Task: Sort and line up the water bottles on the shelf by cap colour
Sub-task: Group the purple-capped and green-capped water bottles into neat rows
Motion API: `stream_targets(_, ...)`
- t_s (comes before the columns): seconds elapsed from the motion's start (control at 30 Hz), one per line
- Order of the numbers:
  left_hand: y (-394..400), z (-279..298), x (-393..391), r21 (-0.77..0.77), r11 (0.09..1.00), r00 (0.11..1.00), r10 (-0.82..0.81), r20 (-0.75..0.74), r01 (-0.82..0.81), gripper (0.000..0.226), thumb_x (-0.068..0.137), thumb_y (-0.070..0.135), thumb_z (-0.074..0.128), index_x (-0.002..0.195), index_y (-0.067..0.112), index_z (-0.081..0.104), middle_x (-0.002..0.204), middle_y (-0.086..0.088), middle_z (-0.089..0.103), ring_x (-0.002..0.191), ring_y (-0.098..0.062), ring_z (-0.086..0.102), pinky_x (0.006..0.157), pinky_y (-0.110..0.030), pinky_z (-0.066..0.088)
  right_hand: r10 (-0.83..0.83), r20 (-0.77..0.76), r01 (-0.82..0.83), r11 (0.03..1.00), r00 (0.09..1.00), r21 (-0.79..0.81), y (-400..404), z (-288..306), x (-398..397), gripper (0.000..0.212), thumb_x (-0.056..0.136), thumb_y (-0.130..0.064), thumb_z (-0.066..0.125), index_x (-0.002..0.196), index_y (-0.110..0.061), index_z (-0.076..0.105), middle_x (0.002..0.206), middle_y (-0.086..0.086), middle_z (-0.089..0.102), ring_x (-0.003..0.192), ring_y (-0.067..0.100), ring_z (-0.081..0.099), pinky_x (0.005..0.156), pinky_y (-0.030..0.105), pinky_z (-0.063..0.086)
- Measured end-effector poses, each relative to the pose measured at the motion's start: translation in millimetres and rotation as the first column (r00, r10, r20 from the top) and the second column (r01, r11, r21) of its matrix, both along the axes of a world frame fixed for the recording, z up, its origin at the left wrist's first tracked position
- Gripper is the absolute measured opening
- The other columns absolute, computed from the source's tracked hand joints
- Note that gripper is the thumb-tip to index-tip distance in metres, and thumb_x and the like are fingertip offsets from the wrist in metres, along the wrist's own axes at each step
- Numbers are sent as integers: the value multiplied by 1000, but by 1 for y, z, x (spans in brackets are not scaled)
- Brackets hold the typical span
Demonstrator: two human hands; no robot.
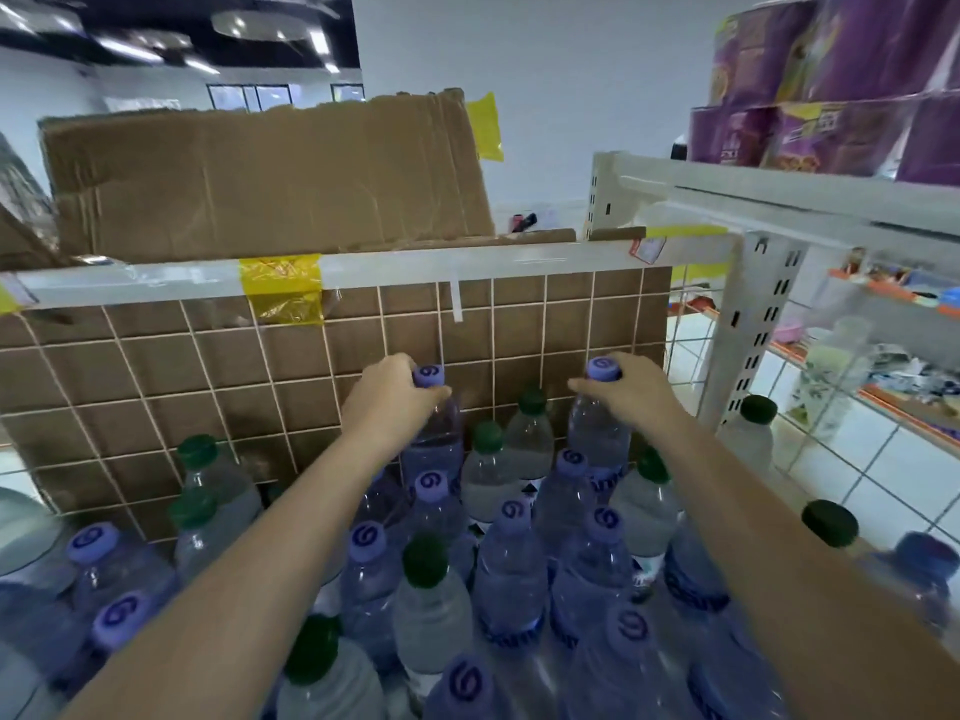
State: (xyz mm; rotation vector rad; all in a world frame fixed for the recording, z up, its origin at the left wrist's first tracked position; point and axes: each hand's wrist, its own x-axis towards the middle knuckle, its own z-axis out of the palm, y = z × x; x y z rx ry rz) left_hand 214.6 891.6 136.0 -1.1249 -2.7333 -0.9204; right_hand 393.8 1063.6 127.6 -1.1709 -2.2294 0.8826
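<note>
Head view showed my left hand [387,394] and right hand [631,389] each gripping the neck of a purple-capped bottle [430,376] against the shelf's back grid [208,376], while green caps [425,559] and purple sat mixed below, so I judged sorting barely begun.

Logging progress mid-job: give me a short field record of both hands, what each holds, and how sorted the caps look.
left hand: grips neck of clear plastic bottle with purple cap
right hand: grips neck of second purple-capped plastic bottle
location: both at back, against white wire grid
green-capped bottles: mixed among purple ones
sorting: not yet done
</note>
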Motion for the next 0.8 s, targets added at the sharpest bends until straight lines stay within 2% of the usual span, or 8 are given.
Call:
stream_targets(0.17, 5, -4, -2, -170, 983, 992, -52, 117, 72, 31, 74, 27, 77, 67, 10, 52, 69, -6, 55, 64, -21, 55, 49, -28, 35, 11, 173, -10, 1000, 985, -11, 2, -5, -3, 28, 83, -35, 72, 75, -14, 55, 74, 3, 56, 64, 15, 51, 56, 26, 36)
stream_targets(0.27, 4, -6, -3, -248, 963, 988, -76, 133, 107, 32, 73, 24, 78, 65, 10, 50, 68, -6, 53, 61, -19, 51, 45, -27, 32, -13, 248, 13, 1000, 969, 0, 6, -7, -4, 27, 81, -34, 74, 84, -12, 58, 80, 6, 57, 69, 19, 54, 61, 27, 41)
stream_targets(0.33, 5, -6, -4, -302, 943, 984, -96, 151, 138, 30, 73, 25, 78, 71, 8, 53, 74, -7, 55, 67, -22, 53, 48, -27, 35, -18, 309, 21, 1000, 951, -9, 7, -10, -5, 26, 82, -30, 73, 92, -10, 59, 79, 5, 56, 69, 18, 53, 64, 29, 42)
stream_targets(0.4, 5, -7, -5, -348, 922, 978, -117, 172, 171, 27, 75, 25, 77, 81, 6, 58, 79, -8, 56, 72, -22, 55, 54, -27, 39, -10, 377, 25, 999, 926, -33, 6, -11, -5, 20, 84, -24, 71, 84, -10, 57, 73, 2, 51, 63, 14, 49, 57, 24, 39)
stream_targets(0.47, 5, -11, -5, -393, 896, 972, -145, 186, 209, 27, 77, 24, 75, 91, 6, 61, 85, -7, 57, 76, -21, 54, 59, -27, 40, -1, 474, 26, 999, 881, -45, 4, -11, -6, 20, 82, -21, 73, 78, -10, 57, 72, 3, 51, 69, 17, 54, 60, 26, 42)
stream_targets(0.53, 4, -17, -6, -422, 875, 965, -168, 200, 240, 27, 80, 24, 74, 97, 9, 58, 91, -6, 56, 81, -20, 53, 61, -26, 39, 7, 524, 17, 999, 852, -42, 4, -11, -8, 18, 83, -18, 73, 91, -5, 64, 77, 7, 57, 79, 22, 59, 68, 29, 45)
stream_targets(0.63, 5, -23, -11, -412, 872, 958, -186, 219, 264, 28, 83, 25, 71, 102, 11, 55, 97, -5, 55, 85, -19, 52, 66, -27, 40, 30, 549, 0, 998, 835, -55, 5, -10, -11, 21, 84, -14, 71, 100, -3, 63, 88, 11, 60, 83, 24, 61, 71, 28, 47)
stream_targets(0.8, 7, -34, -12, -354, 869, 930, -269, 251, 347, 37, 90, 21, 59, 126, 19, 51, 121, -7, 57, 101, -23, 56, 79, -30, 45, 79, 592, -53, 997, 802, -61, 5, -10, -21, 23, 83, -13, 70, 103, -4, 64, 88, 10, 62, 84, 23, 63, 70, 30, 50)
